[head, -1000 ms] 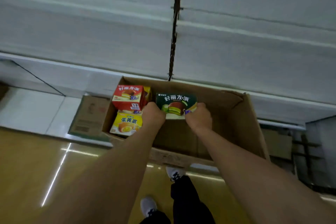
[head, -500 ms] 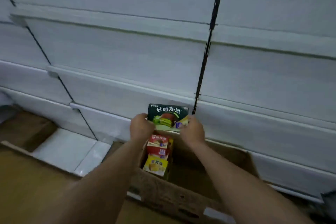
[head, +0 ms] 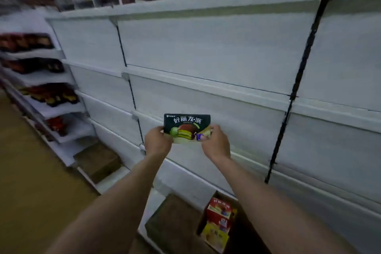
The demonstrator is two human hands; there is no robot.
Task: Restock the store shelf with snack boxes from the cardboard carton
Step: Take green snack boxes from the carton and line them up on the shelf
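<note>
Your left hand [head: 157,141] and right hand [head: 215,143] each pinch one end of the green snack box [head: 187,128], fingers curled round its short sides. The box is upright, printed face toward you, in the air in front of the white shelf unit [head: 206,51]. It touches no shelf board: it sits about level with the third board down, just off its front lip [head: 150,116].

Progress, judging from what shows:
- One box is out of the carton and in transit. Not placed.
- The bay straight ahead looks bare on every board you can see, so restocking here has barely started.
- The cardboard carton [head: 203,216] is on the floor below your forearms, against the shelf base. At least a red box [head: 219,210] and a yellow box [head: 214,237] stand in its left end. The rest of the inside is hidden by your right arm, so I can't give a count.
- The bay far left [head: 41,97] already carries dark red and yellow stock on several boards, too blurred to identify.

Left to do: set this green box on a board, then go back down for the red and yellow ones and whatever else is in there. I'd call it early stage, most of the job ahead.

A flattened carton [head: 97,161] lies on the floor further left.
</note>
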